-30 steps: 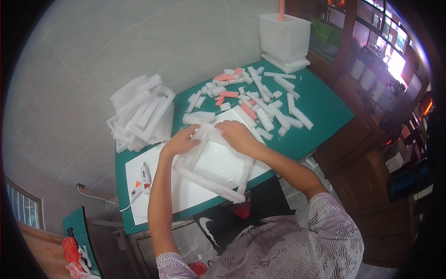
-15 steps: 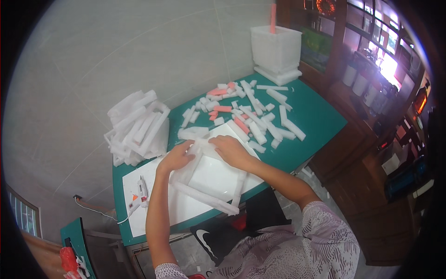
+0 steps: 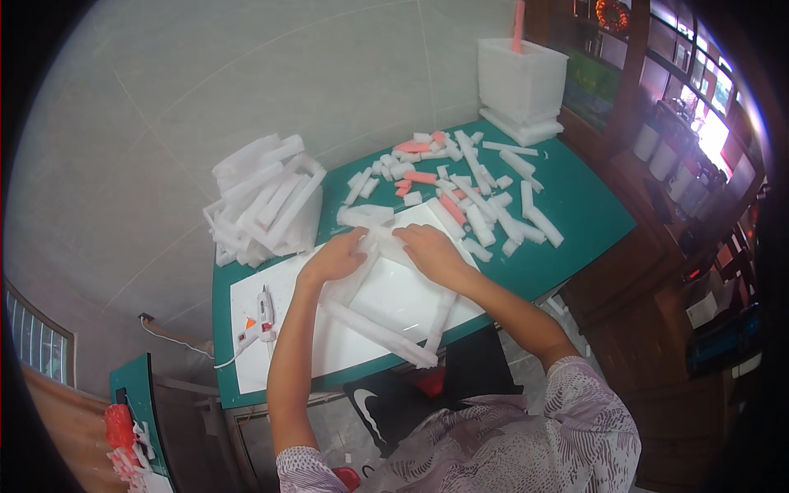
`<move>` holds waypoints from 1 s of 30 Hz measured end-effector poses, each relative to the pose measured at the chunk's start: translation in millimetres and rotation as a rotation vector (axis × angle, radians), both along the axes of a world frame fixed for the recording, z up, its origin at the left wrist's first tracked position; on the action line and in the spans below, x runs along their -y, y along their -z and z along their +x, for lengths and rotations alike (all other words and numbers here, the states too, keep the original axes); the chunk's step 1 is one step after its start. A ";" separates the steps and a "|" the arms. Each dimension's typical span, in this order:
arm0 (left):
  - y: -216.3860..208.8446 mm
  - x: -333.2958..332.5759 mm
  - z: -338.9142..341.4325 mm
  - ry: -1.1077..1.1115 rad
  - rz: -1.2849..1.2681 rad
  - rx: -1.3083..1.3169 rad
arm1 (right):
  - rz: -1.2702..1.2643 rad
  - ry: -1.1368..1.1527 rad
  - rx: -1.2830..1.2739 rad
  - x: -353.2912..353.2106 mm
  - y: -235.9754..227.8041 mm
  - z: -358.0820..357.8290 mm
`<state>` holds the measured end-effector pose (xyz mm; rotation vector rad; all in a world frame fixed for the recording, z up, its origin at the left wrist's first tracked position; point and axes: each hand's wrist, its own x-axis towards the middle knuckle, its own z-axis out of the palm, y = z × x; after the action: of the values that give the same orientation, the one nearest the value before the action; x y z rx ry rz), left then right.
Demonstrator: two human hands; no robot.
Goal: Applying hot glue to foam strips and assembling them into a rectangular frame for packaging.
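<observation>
White, four-sided foam frame (image 3: 380,333), left hand (image 3: 334,257), right hand (image 3: 431,253), both pinching its far corner

My left hand (image 3: 335,256) and right hand (image 3: 427,248) partly cover the far corner of the white frame (image 3: 382,334) — my exact grip is unclear. The upper edge crops the pink stick (image 3: 519,29), whose foot the white box (image 3: 523,82) hides; the shelf containers (image 3: 662,158) blur.
</observation>
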<state>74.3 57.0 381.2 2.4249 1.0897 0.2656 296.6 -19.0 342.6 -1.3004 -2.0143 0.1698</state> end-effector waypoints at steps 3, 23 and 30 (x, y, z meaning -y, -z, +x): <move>-1.5 2.0 -0.8 -0.004 -0.003 -0.006 | -0.019 -0.009 -0.010 0.7 -2.0 -1.0; 2.3 3.0 -0.8 0.000 0.013 0.018 | 0.055 0.015 0.050 2.0 2.2 -3.0; -0.1 -0.8 -0.4 0.004 0.014 0.039 | 0.034 0.008 0.091 -2.3 -1.9 -2.1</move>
<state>73.9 57.8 381.3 2.4235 1.0698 0.3181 294.6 -16.7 344.5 -1.3165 -2.0783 0.0740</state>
